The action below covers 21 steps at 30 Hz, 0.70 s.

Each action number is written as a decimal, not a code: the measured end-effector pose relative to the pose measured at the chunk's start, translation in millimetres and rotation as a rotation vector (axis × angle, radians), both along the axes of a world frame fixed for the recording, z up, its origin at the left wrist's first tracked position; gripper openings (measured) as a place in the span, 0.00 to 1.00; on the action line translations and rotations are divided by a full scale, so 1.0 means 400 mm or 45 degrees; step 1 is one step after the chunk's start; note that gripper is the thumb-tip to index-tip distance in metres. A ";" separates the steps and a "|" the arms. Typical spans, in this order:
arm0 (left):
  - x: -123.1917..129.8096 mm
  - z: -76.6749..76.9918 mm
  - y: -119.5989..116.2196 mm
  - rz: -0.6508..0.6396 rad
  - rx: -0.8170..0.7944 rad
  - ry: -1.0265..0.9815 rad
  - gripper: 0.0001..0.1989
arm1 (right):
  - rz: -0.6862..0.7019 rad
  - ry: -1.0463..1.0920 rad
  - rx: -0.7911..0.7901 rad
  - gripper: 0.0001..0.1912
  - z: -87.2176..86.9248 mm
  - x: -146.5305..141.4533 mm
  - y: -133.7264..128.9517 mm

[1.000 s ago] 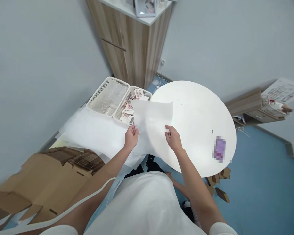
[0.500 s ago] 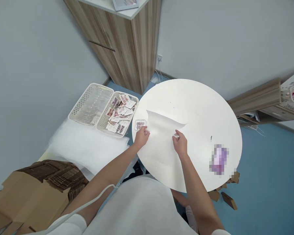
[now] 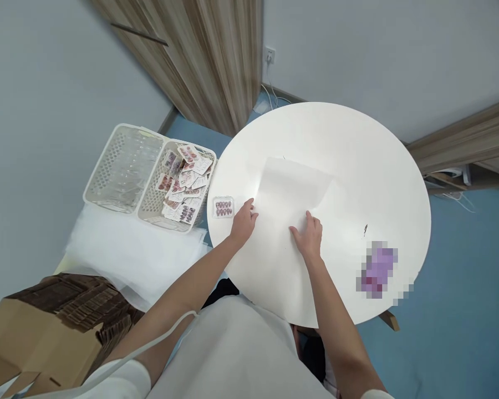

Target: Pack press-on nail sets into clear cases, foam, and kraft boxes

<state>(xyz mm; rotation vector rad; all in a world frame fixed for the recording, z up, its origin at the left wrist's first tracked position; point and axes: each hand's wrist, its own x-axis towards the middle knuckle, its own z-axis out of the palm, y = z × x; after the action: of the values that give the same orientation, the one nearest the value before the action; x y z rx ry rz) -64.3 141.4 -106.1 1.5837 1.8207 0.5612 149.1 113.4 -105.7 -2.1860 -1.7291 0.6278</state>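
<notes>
A thin white translucent sheet [image 3: 293, 185] lies over the round white table [image 3: 370, 149], its far part slightly raised. My left hand [image 3: 244, 223] is at the sheet's left edge, thumb and fingers a little apart. On the sheet's near right part rests my right hand [image 3: 310, 237], its thumb spread away from the fingers. A small clear case [image 3: 223, 207] with rows of purplish press-on nails sits on the table, left of my left hand.
Left of the table stand a white basket of nail cards [image 3: 187, 185] and a basket of clear plastic cases [image 3: 127, 166]. White sheets [image 3: 137, 252] and brown cardboard [image 3: 41, 338] lie nearer. A blurred purple object [image 3: 378, 270] is at the table's right.
The view has shifted closer to the table. The sheet's raised far edge has settled lower. My right hand has opened wider, and my left hand is farther from the small case.
</notes>
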 end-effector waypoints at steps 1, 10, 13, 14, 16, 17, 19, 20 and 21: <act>0.002 -0.001 0.002 -0.027 0.047 0.033 0.22 | 0.013 -0.068 0.026 0.37 -0.003 -0.003 -0.004; -0.013 0.017 -0.077 -0.571 0.276 0.449 0.21 | 0.424 -0.286 -0.006 0.33 -0.001 -0.068 -0.021; -0.022 0.019 -0.084 -0.586 0.177 0.496 0.22 | 0.455 -0.255 -0.015 0.33 -0.006 -0.079 0.003; -0.025 0.019 -0.080 -0.569 0.153 0.494 0.22 | 0.461 -0.244 -0.011 0.33 -0.006 -0.082 0.011; -0.030 0.020 -0.067 -0.554 0.119 0.466 0.22 | 0.472 -0.230 -0.003 0.32 -0.006 -0.086 0.026; -0.033 0.021 -0.060 -0.549 0.108 0.447 0.22 | 0.475 -0.228 -0.001 0.32 -0.005 -0.087 0.032; -0.046 0.026 -0.049 -0.523 0.104 0.421 0.23 | 0.474 -0.234 -0.004 0.32 -0.003 -0.092 0.040; -0.057 0.030 -0.046 -0.497 0.107 0.422 0.23 | 0.470 -0.240 -0.007 0.32 -0.002 -0.094 0.044; -0.071 0.034 -0.043 -0.464 0.111 0.435 0.24 | 0.464 -0.248 -0.011 0.32 -0.001 -0.096 0.047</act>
<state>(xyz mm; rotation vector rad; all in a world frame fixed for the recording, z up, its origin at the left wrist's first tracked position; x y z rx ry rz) -92.6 124.1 -92.5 2.1134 1.6941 0.2119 110.6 132.1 -106.1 -2.0071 -2.2580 0.5150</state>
